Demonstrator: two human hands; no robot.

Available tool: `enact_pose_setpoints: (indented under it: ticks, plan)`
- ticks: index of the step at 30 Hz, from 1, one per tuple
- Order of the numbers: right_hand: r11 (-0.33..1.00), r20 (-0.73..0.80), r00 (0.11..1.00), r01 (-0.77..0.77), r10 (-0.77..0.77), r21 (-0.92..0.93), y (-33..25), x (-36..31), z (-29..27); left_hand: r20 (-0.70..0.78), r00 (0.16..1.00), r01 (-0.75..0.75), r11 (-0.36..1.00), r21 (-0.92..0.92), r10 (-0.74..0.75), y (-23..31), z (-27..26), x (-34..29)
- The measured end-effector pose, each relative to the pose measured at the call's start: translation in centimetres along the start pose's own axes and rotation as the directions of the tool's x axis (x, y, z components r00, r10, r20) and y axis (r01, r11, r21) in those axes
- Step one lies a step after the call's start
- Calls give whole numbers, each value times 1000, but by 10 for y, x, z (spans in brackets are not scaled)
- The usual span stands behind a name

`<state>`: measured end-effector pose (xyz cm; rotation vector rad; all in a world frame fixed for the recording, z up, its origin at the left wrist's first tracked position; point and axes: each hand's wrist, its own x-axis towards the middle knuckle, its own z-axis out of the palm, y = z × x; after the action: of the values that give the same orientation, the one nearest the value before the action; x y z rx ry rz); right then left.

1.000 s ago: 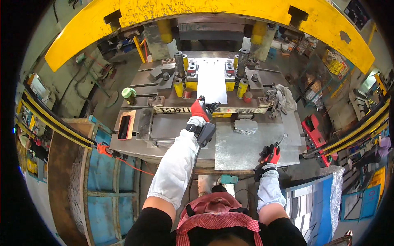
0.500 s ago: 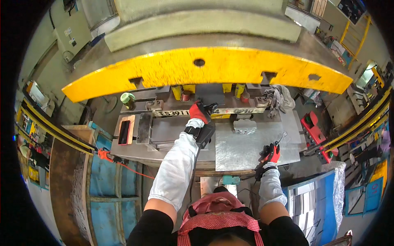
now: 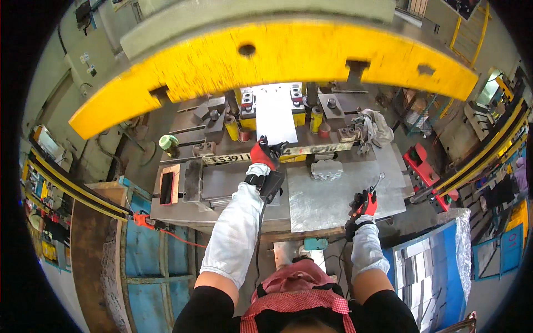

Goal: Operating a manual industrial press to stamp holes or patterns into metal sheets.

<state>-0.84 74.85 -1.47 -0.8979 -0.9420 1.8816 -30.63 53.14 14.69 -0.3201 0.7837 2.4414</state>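
Observation:
My left hand, in a red and black glove, reaches to the near edge of a bright flat metal sheet. Its fingers appear closed on that edge, though the exact contact is hard to see. The sheet lies between the yellow posts of the press tooling. My right hand, gloved alike, is closed around a thin metal rod with a small loop at its upper end. It hovers over the right edge of a large grey metal plate on the bench. A folded pale cloth rests on this plate.
The yellow press beam spans above the tooling. Stacked metal sheets and a phone-like black object lie at left. A green-lidded jar stands behind them. A grey rag and a red control stand are at right.
The yellow press beam has risen, uncovering more of the posts and sheet. The sheet, dark before, now looks bright. Both hands stay nearly in place.

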Motion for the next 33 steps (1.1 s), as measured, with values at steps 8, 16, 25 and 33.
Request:
enact_pose_setpoints:
  ticks: [8, 16, 25, 33]
  plan:
    - [997, 32, 996, -82, 82, -4, -1, 5, -19, 123, 992, -30, 999, -12, 32, -9, 4, -4]
    - [998, 63, 996, -60, 61, -19, -15, 2, -17, 118, 993, 7, 996, -94, 4, -18, 6, 5]
    - [962, 613, 789, 131, 46, -241, -97, -71, 168, 30, 1000, 10, 994, -110, -7, -2, -14, 3]
    - [900, 874, 324, 119, 363, -418, -89, 93, 342, 12, 999, 49, 996, 80, -50, -17, 15, 0]
